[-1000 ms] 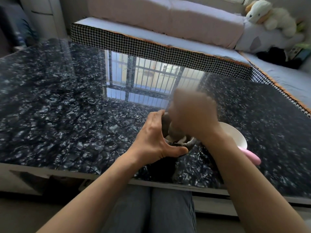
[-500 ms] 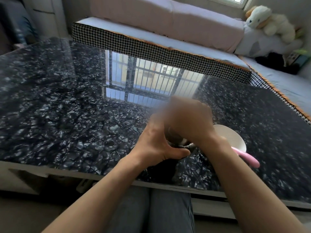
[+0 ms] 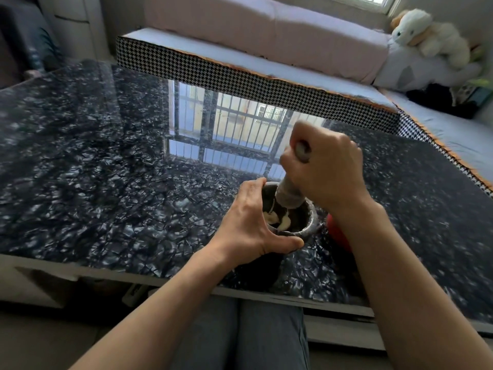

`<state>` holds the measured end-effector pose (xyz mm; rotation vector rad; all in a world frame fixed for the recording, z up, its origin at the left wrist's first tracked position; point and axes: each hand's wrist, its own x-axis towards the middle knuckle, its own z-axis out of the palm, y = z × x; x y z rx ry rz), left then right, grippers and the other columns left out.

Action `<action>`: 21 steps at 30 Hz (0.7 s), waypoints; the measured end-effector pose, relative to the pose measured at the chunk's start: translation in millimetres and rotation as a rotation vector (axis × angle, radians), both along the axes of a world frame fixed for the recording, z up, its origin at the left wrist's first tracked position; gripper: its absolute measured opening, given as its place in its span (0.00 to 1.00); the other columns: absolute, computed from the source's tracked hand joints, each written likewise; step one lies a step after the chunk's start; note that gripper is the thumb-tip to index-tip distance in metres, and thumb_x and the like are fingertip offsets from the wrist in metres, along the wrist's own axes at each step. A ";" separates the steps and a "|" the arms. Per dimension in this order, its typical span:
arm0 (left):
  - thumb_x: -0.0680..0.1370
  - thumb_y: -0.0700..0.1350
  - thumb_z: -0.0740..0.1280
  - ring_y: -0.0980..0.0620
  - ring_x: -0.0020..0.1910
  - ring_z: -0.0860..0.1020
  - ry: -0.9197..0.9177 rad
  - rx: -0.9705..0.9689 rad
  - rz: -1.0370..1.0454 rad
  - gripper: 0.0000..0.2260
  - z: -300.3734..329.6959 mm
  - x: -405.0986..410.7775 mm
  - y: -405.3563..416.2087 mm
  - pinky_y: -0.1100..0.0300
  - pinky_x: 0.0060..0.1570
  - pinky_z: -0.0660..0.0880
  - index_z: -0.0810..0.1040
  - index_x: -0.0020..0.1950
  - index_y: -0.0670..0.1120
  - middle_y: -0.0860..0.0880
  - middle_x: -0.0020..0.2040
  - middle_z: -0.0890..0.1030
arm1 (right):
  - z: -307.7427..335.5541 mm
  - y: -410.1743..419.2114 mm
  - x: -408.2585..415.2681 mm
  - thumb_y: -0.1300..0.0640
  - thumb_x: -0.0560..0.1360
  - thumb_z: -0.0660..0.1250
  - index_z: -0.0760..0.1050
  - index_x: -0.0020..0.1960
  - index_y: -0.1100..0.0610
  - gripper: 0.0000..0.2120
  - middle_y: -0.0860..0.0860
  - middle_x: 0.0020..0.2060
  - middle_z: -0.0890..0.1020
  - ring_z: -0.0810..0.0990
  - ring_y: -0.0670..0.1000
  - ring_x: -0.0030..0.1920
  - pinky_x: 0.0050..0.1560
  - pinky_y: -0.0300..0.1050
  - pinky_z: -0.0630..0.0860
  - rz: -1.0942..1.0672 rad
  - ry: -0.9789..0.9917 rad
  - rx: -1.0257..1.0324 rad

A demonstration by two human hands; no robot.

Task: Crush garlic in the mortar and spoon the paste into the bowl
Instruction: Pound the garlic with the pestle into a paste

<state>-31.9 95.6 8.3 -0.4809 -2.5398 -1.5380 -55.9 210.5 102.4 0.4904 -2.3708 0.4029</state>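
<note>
- Your left hand (image 3: 249, 225) wraps the mortar (image 3: 306, 218), which stands near the table's (image 3: 106, 169) near edge.
- Your right hand (image 3: 326, 169) grips the pestle (image 3: 289, 190), its end down in the mortar.
- Pale garlic (image 3: 277, 218) lies crushed inside, beside the pestle.

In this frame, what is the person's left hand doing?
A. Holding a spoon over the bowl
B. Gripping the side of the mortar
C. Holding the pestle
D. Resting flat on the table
B: the left hand is curled round the near side of the mortar, steadying it, while the right hand grips the pestle over the pale garlic inside.
</note>
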 end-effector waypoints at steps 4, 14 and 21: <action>0.58 0.54 0.79 0.54 0.59 0.68 0.001 0.006 -0.014 0.47 2.2 1.0 0.1 0.57 0.61 0.70 0.60 0.70 0.46 0.50 0.61 0.66 | -25.2 -2.7 6.8 0.58 0.67 0.67 0.65 0.33 0.53 0.11 0.46 0.24 0.65 0.64 0.52 0.24 0.29 0.38 0.56 -0.015 -0.113 0.146; 0.57 0.54 0.79 0.56 0.60 0.68 -0.007 0.026 -0.016 0.47 2.4 0.5 0.1 0.62 0.62 0.68 0.61 0.70 0.46 0.51 0.61 0.66 | -24.9 -4.0 4.7 0.57 0.65 0.65 0.65 0.33 0.53 0.09 0.45 0.26 0.67 0.67 0.52 0.24 0.27 0.37 0.56 -0.023 -0.041 0.021; 0.57 0.56 0.79 0.55 0.61 0.68 -0.009 -0.004 -0.007 0.49 2.2 0.9 -0.2 0.59 0.63 0.68 0.59 0.71 0.44 0.50 0.63 0.66 | -9.3 2.1 -2.9 0.58 0.69 0.65 0.69 0.35 0.55 0.06 0.43 0.24 0.64 0.68 0.51 0.27 0.30 0.40 0.60 -0.014 -0.079 0.003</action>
